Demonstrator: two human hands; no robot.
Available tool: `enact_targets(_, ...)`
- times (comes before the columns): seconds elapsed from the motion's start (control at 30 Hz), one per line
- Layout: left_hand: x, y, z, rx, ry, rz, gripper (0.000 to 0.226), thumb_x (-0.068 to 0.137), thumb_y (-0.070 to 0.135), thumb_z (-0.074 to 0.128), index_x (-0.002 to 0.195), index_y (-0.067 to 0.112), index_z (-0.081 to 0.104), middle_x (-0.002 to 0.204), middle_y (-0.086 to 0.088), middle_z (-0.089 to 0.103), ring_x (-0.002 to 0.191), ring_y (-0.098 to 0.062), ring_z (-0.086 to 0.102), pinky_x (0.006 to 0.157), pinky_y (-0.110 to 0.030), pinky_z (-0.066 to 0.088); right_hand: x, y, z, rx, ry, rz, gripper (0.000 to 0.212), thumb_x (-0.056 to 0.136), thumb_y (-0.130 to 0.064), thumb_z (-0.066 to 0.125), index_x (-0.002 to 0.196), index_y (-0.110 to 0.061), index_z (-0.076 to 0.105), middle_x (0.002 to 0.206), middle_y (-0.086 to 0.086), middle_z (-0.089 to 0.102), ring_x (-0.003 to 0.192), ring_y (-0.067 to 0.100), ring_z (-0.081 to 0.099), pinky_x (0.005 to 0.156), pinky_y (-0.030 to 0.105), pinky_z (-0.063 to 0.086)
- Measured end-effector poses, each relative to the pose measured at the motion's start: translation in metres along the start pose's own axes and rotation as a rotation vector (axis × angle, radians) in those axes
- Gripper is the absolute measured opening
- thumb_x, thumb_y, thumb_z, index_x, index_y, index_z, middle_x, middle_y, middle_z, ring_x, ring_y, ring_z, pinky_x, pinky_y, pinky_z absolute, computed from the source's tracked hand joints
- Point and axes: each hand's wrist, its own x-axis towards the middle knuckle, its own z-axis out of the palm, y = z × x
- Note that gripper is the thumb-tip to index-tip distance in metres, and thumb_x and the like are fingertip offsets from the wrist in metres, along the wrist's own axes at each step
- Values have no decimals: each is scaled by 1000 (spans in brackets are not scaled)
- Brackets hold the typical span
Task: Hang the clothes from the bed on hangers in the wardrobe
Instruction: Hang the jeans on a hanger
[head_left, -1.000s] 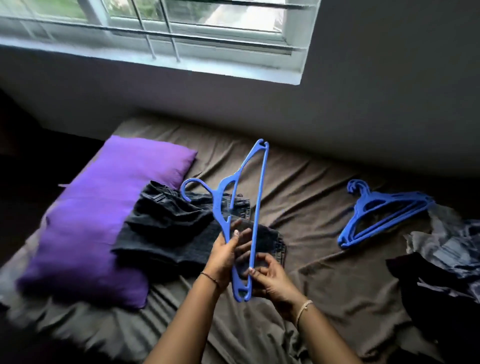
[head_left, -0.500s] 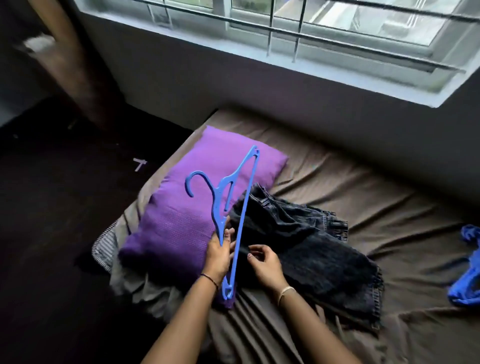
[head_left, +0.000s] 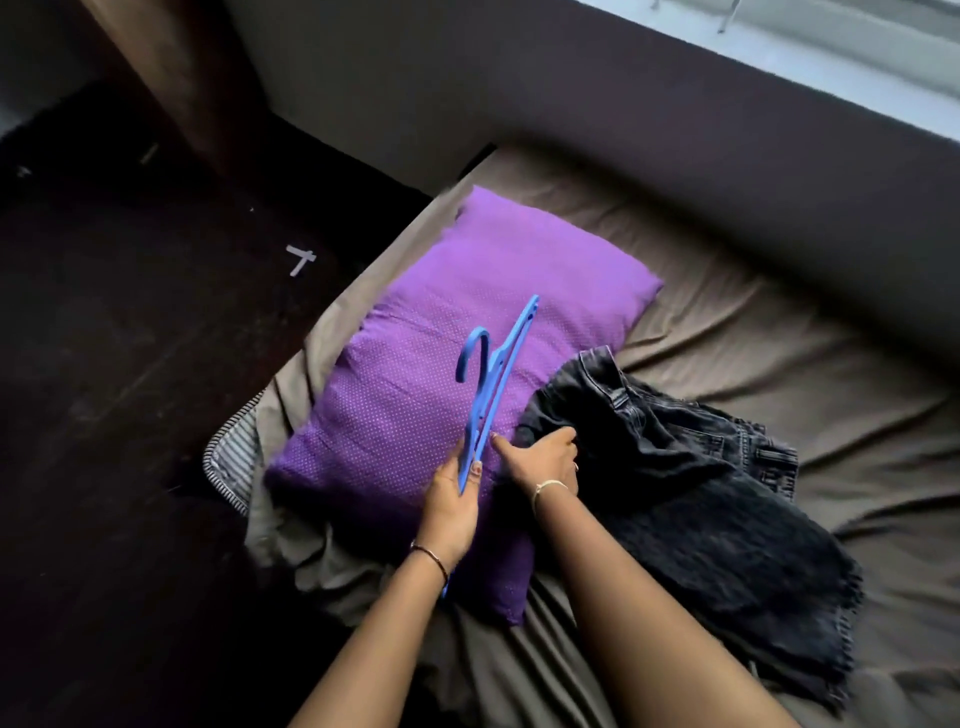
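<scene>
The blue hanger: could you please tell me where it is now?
In the head view the blue hanger is near the centre, gripped by the left hand over the purple pillow, just left of the dark jeans.

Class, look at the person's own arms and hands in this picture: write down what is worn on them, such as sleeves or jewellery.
No sleeves or gloves show. The left hand has a thin dark bracelet at its wrist. The right hand has a thin pale bracelet at its wrist and what looks like a small ring on one finger.
</scene>
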Motion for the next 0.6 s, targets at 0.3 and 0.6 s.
enact_targets(0.3,3,-10,15,57,-156,-14,46,97,24,48,142,17,43,132,6,51,125,-11,46,102,-13,28,9,18,-30,317,177,-123,48,73,-17,69,117,-16,50,90,5,67,87,29,65,83,35,49)
enact_targets(0.6,-17,45,96,-55,-281,112,69,83,60,49,146,36,32,144,12,42,132,1,40,112,-22,30,3,59,-86,729,36,-233,53,74,14,66,116,-18,60,107,5,69,84,7,66,82,23,53)
